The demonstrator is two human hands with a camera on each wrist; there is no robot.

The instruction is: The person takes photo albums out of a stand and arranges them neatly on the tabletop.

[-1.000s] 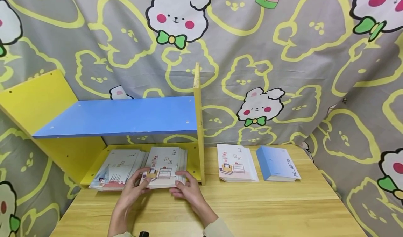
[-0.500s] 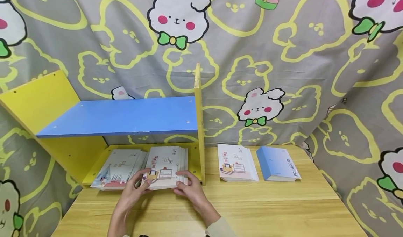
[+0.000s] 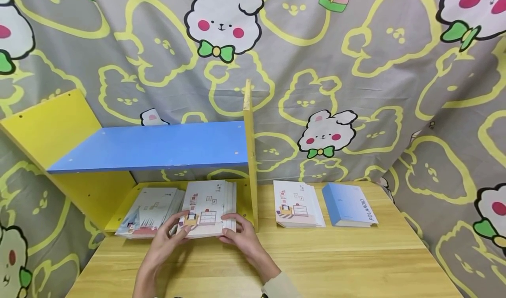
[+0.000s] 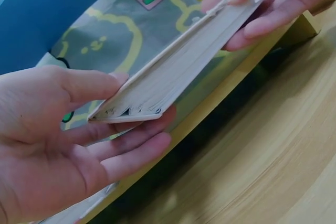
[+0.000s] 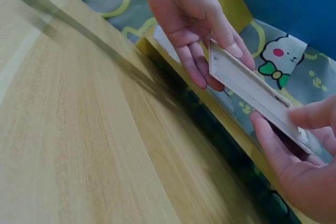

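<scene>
Both hands hold one book with a white cover showing a drawn room point(image 3: 203, 203), in front of the lower compartment of the shelf. The left hand point(image 3: 164, 241) grips its near left corner, and the right hand point(image 3: 242, 238) its near right side. In the left wrist view, the left thumb presses on top while the fingers lie under the book point(image 4: 184, 59). The right wrist view shows its page edges point(image 5: 252, 87) between the two hands, over the shelf's front edge. More white books point(image 3: 230, 194) stand close behind it, partly hidden.
A stack of white books point(image 3: 152, 208) lies left in the yellow shelf point(image 3: 250, 157), under its blue board point(image 3: 158, 146). On the wooden table point(image 3: 336, 263), right of the shelf, lie another white illustrated book point(image 3: 294, 201) and a blue POLAROID book point(image 3: 348, 203). A patterned curtain point(image 3: 300, 56) hangs behind.
The held book's far edge has risen slightly in the head view. Both hands keep their grip, and the right hand has shifted slightly to the right.
</scene>
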